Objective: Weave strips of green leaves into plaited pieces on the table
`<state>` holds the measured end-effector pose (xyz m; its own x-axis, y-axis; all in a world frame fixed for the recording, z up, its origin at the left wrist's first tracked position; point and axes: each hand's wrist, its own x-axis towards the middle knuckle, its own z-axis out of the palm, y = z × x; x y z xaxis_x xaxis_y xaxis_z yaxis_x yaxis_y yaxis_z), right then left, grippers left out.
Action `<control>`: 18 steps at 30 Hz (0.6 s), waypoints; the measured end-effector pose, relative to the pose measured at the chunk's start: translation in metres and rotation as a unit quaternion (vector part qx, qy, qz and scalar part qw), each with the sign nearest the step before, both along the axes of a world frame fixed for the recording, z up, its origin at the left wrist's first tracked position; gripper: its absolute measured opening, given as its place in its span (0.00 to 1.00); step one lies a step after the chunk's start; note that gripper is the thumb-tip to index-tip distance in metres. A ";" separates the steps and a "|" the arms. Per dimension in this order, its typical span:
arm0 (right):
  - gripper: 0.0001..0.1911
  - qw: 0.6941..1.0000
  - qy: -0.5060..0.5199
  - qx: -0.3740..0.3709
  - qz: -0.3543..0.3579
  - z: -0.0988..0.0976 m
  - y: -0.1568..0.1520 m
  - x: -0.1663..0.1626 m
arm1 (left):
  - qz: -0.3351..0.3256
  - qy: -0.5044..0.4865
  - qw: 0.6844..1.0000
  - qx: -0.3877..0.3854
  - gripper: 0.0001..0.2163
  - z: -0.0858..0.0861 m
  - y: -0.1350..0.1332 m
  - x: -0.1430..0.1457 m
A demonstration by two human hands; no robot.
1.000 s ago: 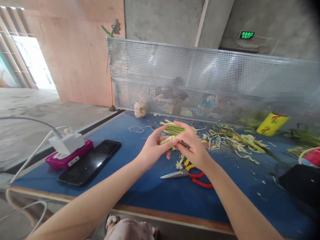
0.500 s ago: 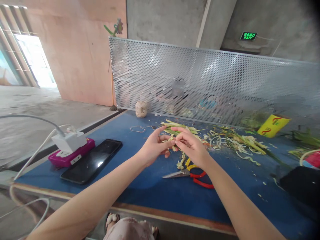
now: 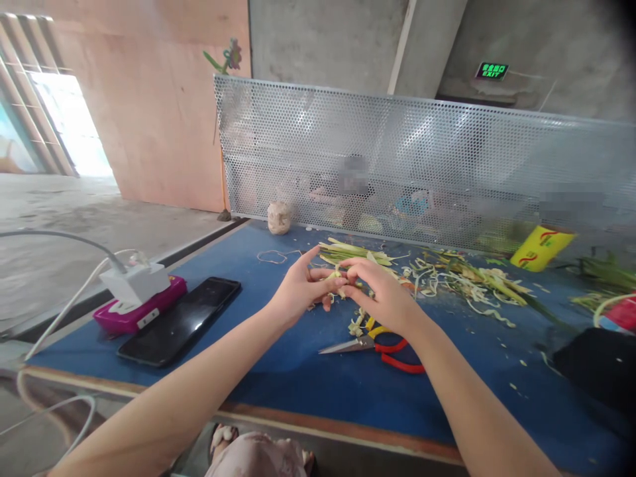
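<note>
Both hands meet above the blue table. My left hand point(image 3: 303, 288) pinches a small pale green plant strip point(image 3: 337, 273) between thumb and fingers. From the other side, my right hand point(image 3: 375, 285) closes its fingertips on the same strip; most of it is hidden by the fingers. Just below the right hand lie scissors point(image 3: 382, 346) with red and yellow handles, their blades pointing left. Small curled pale scraps point(image 3: 356, 324) rest beside the scissors. Behind the hands is a bundle of pale green stalks point(image 3: 352, 250).
At left are a black phone point(image 3: 181, 321) and a purple power strip point(image 3: 134, 308) with white chargers. A perforated metal screen point(image 3: 308, 132) borders the table's back. Loose plant fibres point(image 3: 462, 278), a yellow roll point(image 3: 541, 248) and a black object point(image 3: 593, 364) are to the right. A carved pale block point(image 3: 279, 218) stands at the back.
My right fingers have shifted slightly left and curl closer over the strip, with the two hands still together. The whole view has moved slightly; the table items lie as before.
</note>
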<state>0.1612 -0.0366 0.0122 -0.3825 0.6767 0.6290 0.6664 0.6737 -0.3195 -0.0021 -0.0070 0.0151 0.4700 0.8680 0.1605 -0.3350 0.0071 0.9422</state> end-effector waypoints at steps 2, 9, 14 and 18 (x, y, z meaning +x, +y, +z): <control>0.05 1.000 -0.003 0.004 -0.012 0.001 0.000 0.002 | 0.003 0.004 1.000 0.005 0.46 0.001 0.000 0.000; 0.06 1.000 0.014 -0.017 -0.001 -0.005 0.001 -0.002 | 0.017 0.006 0.999 0.026 0.49 -0.001 0.001 -0.001; 0.10 0.999 0.030 -0.016 0.031 -0.005 0.003 -0.003 | -0.003 0.003 0.999 0.038 0.48 -0.001 0.002 -0.002; 0.12 0.998 0.029 -0.014 0.052 -0.004 0.005 0.000 | -0.012 0.008 0.998 0.060 0.45 0.001 0.000 -0.001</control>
